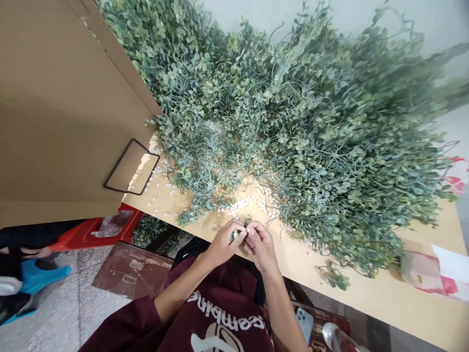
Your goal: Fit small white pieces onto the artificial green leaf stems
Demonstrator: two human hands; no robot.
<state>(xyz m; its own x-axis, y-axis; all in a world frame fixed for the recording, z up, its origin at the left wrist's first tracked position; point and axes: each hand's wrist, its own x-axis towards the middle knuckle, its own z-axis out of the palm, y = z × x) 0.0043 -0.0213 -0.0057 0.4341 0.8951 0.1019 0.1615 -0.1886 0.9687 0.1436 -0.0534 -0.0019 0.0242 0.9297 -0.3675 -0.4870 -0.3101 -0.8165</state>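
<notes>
My left hand (224,240) and my right hand (260,243) meet at the near edge of a wooden table (403,293). Both pinch a small green sprig with a white bead (239,232) between their fingertips. Just beyond them lie scattered small white beads (242,203) on the tabletop. A large heap of artificial green leafy vines (293,127) covers most of the table behind the beads.
A big cardboard box (62,107) with a cut-out handle stands at the left. A red and white plastic bag (432,274) lies at the right edge. Below the table are a red stool (91,232), a phone (305,322) on my lap, and a person's blue shoe (40,274).
</notes>
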